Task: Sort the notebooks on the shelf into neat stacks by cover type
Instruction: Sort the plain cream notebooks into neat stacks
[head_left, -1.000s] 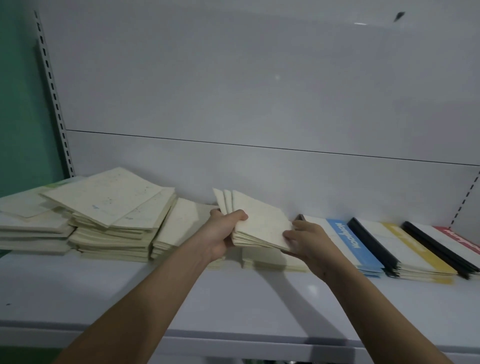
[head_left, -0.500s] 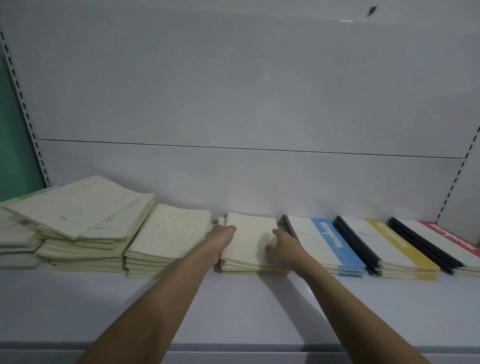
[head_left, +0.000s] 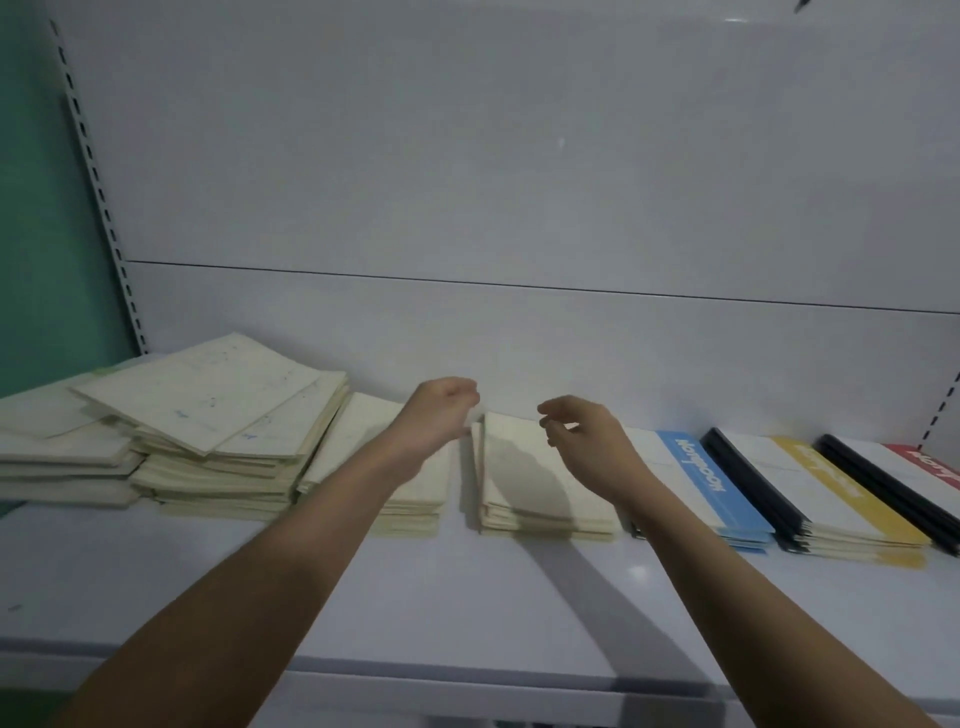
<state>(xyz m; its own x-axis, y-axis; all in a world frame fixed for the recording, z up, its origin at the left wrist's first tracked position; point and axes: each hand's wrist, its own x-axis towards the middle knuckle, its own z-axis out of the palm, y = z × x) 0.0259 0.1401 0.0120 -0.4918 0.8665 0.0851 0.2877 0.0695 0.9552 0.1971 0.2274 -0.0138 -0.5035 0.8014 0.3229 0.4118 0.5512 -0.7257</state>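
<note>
Lower frame: two bare forearms are reaching up from the bottom edge across the white shelf. Centre: the left hand is hovering with fingers loosely curled, holding nothing; the right hand is hovering likewise, fingers relaxed and slightly parted, above the small cream stack, which is lying flat between them and partly shadowed. The left forearm is crossing in front of a second cream stack. Left of centre: larger, untidy cream piles are overlapping at skewed angles. Right: blue-banded notebooks, yellow-banded notebooks and red-banded notebooks are sitting side by side. Behind: the pale back panel; at upper left, a slotted upright.
</note>
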